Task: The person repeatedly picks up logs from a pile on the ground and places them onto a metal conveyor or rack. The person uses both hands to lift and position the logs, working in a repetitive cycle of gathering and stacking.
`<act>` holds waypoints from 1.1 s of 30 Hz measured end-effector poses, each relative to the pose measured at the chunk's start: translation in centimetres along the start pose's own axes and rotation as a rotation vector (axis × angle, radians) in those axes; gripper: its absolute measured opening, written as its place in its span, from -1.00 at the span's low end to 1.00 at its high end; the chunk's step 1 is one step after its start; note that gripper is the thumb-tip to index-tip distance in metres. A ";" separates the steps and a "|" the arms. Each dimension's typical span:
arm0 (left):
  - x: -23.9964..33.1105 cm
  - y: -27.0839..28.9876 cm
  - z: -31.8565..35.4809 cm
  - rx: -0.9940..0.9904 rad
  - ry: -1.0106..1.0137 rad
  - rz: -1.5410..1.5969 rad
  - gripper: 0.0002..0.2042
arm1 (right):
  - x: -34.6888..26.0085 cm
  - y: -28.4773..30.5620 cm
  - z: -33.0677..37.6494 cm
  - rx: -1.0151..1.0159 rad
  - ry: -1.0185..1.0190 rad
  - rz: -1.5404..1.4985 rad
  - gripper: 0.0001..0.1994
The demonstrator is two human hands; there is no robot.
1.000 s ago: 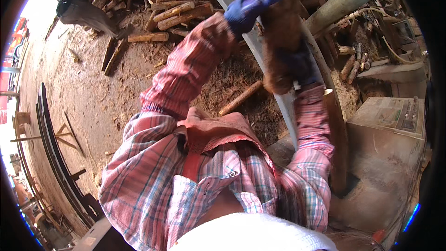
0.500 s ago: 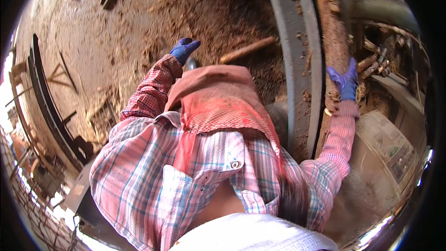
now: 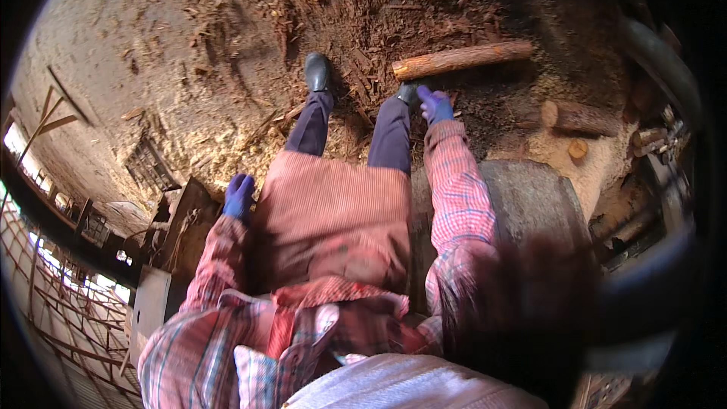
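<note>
My left hand [image 3: 239,195], in a blue-purple glove, hangs beside the left edge of my reddish apron [image 3: 333,201]. Its fingers look loosely stretched, and nothing shows in them. My right hand [image 3: 435,106], gloved alike, reaches forward over the ground close to my right boot [image 3: 407,93]. Its fingers are partly spread and hold nothing that I can see. Just beyond it a barked log [image 3: 463,59] lies crosswise on the ground, its pale cut end toward the left. A gap shows between that hand and the log.
Bark scraps [image 3: 363,23] and sawdust [image 3: 204,159] litter the floor. To the right lie a shorter log [image 3: 579,118] and a small round piece [image 3: 578,148]. A broad grey worn surface [image 3: 530,197] is beside my right arm; a wooden frame [image 3: 53,121] stands far left.
My right hand has left the long log beside the metal rails and moved inward, toward the ground log. My left hand has dropped back beside the apron. The view has swung, bringing both boots into sight.
</note>
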State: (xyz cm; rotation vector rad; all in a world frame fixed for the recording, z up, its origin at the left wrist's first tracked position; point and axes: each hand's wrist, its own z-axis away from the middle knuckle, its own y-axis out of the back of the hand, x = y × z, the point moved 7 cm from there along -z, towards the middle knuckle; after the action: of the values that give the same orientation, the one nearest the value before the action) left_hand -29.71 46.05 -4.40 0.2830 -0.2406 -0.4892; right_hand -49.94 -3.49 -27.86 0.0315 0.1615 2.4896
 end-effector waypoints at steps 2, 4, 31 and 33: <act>-1.8 1.7 -2.6 0.098 0.125 -0.007 -0.81 | 2.2 3.5 -12.4 0.395 -0.001 -0.115 -0.28; -6.1 3.7 -4.7 -0.012 0.065 -0.117 -0.81 | 0.3 3.2 -16.5 0.671 0.133 -0.453 -0.26; 39.9 -14.2 26.9 -0.735 -0.581 0.741 -0.62 | -16.4 -14.5 53.7 -0.402 1.067 0.168 -0.12; 44.9 -14.8 36.3 -0.659 -1.049 0.625 -0.57 | -19.1 -11.8 57.6 -0.311 1.180 -0.026 -0.06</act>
State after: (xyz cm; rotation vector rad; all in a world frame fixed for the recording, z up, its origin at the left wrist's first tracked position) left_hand -8.22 3.93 31.78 -0.7178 -1.1180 -0.0304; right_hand -24.11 0.59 28.16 -1.5376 0.2417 2.1539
